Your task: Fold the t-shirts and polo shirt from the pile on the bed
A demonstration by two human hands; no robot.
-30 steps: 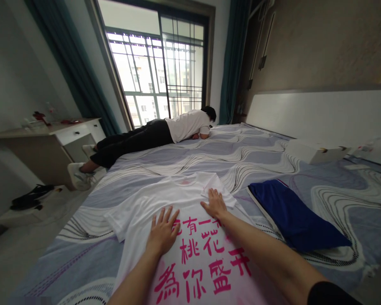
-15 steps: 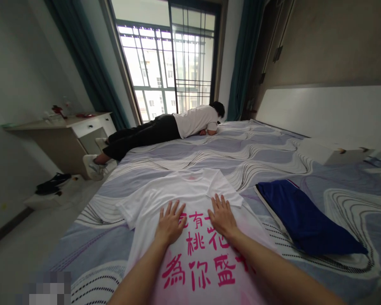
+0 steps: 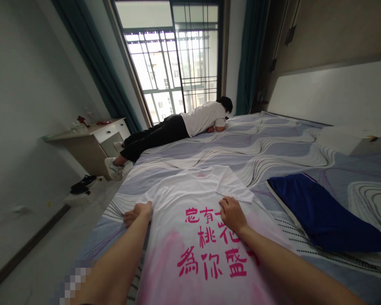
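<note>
The left hand [image 3: 137, 213] is curling its grip around the left sleeve edge of the white T-shirt [image 3: 190, 199], fingers pressed together and pinching the cloth at the shirt's nine o'clock side. The right hand [image 3: 232, 214] is resting on the shirt's chest at about three o'clock of the top line of pink lettering [image 3: 209, 250], its fingers bent and bunched on the fabric; whether they are pinching cloth I cannot tell. The T-shirt is lying flat, face up, on the bed [image 3: 257, 148], collar pointing to twelve o'clock, its right sleeve folded in over the chest.

At three o'clock of the shirt, near but apart from it, a folded dark blue garment [image 3: 324, 216] is lying on the wavy grey bedcover. At twelve o'clock, well apart, another person [image 3: 180, 127] is lying face down across the far edge of the bed. At ten o'clock a worktop [image 3: 89, 135] is standing against the wall, with dark shoes [image 3: 82, 185] lying below it.
</note>
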